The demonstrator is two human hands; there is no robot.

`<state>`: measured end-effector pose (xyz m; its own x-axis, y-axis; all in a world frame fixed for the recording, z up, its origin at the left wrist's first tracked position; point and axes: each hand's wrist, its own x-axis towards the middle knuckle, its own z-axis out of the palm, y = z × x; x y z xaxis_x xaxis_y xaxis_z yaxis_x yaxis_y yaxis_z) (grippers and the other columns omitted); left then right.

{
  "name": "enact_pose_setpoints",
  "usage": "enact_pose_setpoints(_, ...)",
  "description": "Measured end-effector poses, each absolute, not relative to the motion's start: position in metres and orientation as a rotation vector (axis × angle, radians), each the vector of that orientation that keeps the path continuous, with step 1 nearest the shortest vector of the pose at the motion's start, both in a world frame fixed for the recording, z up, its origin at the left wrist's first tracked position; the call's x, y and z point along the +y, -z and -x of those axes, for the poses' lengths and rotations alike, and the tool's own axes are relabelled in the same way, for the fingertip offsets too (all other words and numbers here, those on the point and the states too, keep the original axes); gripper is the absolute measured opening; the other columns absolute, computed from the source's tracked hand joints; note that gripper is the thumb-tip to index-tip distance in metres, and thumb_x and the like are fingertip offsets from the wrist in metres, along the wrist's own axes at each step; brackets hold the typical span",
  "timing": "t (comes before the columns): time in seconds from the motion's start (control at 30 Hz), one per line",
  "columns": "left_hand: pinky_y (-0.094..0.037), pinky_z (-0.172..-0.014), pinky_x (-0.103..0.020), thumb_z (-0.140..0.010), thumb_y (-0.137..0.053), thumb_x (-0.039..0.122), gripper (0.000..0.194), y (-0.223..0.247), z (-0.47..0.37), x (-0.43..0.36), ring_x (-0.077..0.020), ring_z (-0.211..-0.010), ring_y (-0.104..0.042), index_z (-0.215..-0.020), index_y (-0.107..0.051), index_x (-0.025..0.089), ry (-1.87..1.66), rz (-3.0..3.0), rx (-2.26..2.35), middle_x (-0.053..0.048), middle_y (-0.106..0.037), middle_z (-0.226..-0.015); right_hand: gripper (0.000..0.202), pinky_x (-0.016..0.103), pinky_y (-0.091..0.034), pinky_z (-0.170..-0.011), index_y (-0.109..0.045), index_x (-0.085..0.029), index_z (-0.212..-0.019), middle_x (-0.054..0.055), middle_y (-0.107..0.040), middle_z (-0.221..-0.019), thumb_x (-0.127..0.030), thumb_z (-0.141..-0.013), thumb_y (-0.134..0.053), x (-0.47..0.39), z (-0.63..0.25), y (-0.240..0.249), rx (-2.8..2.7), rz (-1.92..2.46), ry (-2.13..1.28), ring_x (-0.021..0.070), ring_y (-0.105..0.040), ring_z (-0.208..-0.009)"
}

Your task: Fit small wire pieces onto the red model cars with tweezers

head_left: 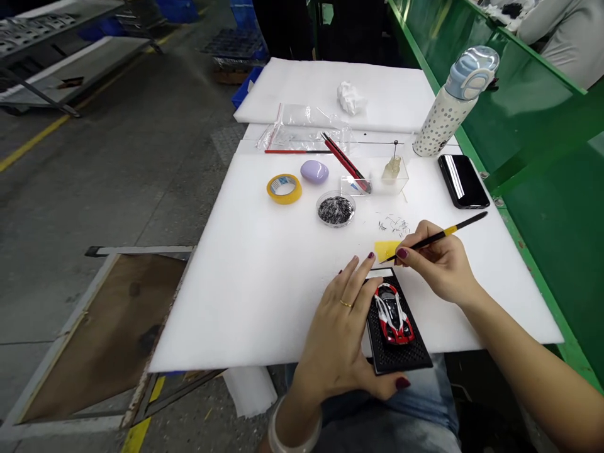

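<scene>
Meanwhile, L hand [337,327]: clamped thumb and fingers around black base [401,358], w/ toy car [395,314] on top, at front edge of white sheet [245,283].
R hand [443,267]: pinched brush [465,223] btwn thumb and fingertips, tip down nr yellow slip [384,248], just beyond base.
Black slivers [396,224]: lay loose past slip, w/ more in round dish [336,226].
Risk: threatened stray mark on car via brush slip; scattered slivers via R knuckle brush-by; dropped base via loosened L grip.
</scene>
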<state>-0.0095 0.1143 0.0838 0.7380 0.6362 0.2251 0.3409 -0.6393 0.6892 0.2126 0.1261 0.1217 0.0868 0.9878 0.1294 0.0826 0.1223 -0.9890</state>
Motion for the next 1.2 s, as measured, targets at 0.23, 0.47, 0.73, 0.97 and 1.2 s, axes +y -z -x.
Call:
enact_pose_setpoints(0.23,-0.024,-0.127,-0.057,-0.077,-0.051,0.088,0.102,-0.085,0.010,0.116,-0.0384,-0.159,-0.018,-0.150,-0.039,0.017,-0.576,-2.301,0.728,-0.016,-0.028,-0.170,0.031,0.023,-0.057,-0.057,-0.064,-0.019,-0.078,0.002,-0.070,-0.069,-0.044,-0.083,-0.082,0.125,-0.206,-0.115,-1.222,1.180,-1.030,0.0127,-0.069,-0.062)
enact_pose_setpoints(0.47,-0.028,-0.125,-0.058,-0.073,-0.054,0.089,0.104,-0.086,0.010,0.114,-0.0414,-0.156,-0.024,-0.147,-0.042,0.016,-0.564,-2.288,0.771,-0.020,-0.023,-0.170,0.038,0.025,-0.058,-0.055,-0.066,-0.018,-0.075,0.003,-0.069,-0.070,-0.051,-0.079,-0.084,0.124,-0.220,-0.107,-1.182,1.281,-0.918,0.0135,-0.068,-0.060)
enact_pose_setpoints(0.73,-0.030,-0.124,-0.060,-0.073,-0.052,0.088,0.106,-0.083,0.011,0.115,-0.0403,-0.149,-0.039,-0.149,-0.038,0.016,-0.614,-2.317,0.743,-0.019,-0.045,-0.159,0.043,0.028,-0.056,-0.053,-0.067,-0.019,-0.075,0.004,-0.068,-0.072,-0.059,-0.077,-0.082,0.129,-0.233,-0.095,-1.269,1.426,-0.850,0.0158,-0.067,-0.062)
enact_pose_setpoints(0.97,-0.032,-0.122,-0.061,-0.074,-0.047,0.090,0.106,-0.082,0.010,0.116,-0.0397,-0.149,-0.041,-0.150,-0.039,0.016,-0.635,-2.320,0.743,-0.020,-0.047,-0.157,0.045,0.029,-0.051,-0.050,-0.067,-0.019,-0.078,0.006,-0.069,-0.074,-0.062,-0.076,-0.082,0.128,-0.232,-0.095,-1.281,1.472,-0.882,0.0160,-0.066,-0.061)
enact_pose_setpoints(1.2,-0.033,-0.121,-0.061,-0.075,-0.048,0.089,0.105,-0.083,0.010,0.116,-0.0404,-0.148,-0.042,-0.149,-0.040,0.015,-0.660,-2.325,0.732,-0.021,-0.048,-0.157,0.037,0.028,-0.056,-0.055,-0.067,-0.019,-0.074,0.002,-0.070,-0.070,-0.050,-0.075,-0.087,0.126,-0.228,-0.099,-1.162,1.317,-0.965,0.0154,-0.070,-0.062)
